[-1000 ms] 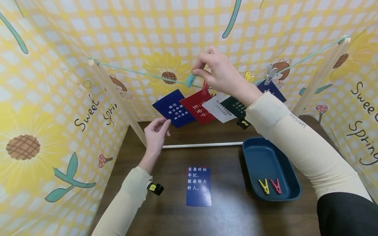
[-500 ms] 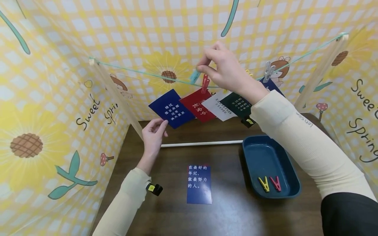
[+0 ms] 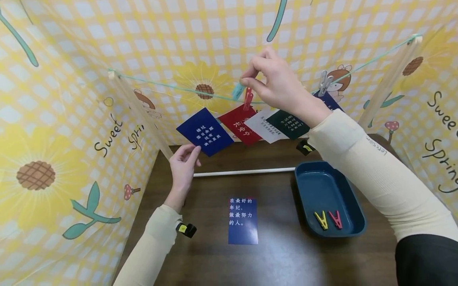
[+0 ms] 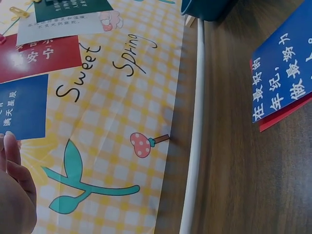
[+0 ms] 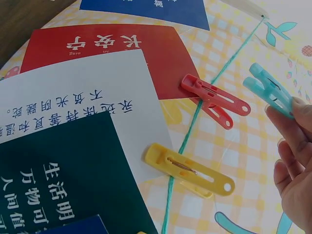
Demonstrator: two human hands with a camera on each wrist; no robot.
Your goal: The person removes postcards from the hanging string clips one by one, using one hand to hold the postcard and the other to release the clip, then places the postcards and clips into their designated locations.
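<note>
Blue card [image 3: 205,132] hangs tilted just left of the red card [image 3: 240,129], its lower corner pinched between the left hand's [image 3: 184,165] thumb and forefinger. That hand stands below and left of the red card, the other fingers curled in, the forearm rising steeply in a cream sleeve [image 3: 150,242].

Above the red card, the right hand [image 3: 277,81] grasps a turquoise clothespin [image 5: 268,87] between thumb and forefinger. The clothespin is off the string [image 3: 164,85] and near the red clothespin [image 3: 248,99] on the red card's upper edge. The right hand is raised, its forearm slanting up and leftward from the right, high over the counter [image 3: 200,222].

Right of the red card come a white card [image 3: 264,127], with a yellow clothespin [image 5: 187,168] at its edge, a dark green card [image 3: 289,124] overlapping it, and a gray clothespin [image 3: 323,83] above another blue card [image 3: 327,102], partly hidden by the arm.

Below the red card, a white rod [image 3: 247,172] crosses the counter; nearer the person lies a flat card [image 3: 243,234]. Below and right of the red card, a dark blue tray [image 3: 322,186] holds two clothespins [image 3: 321,219].
</note>
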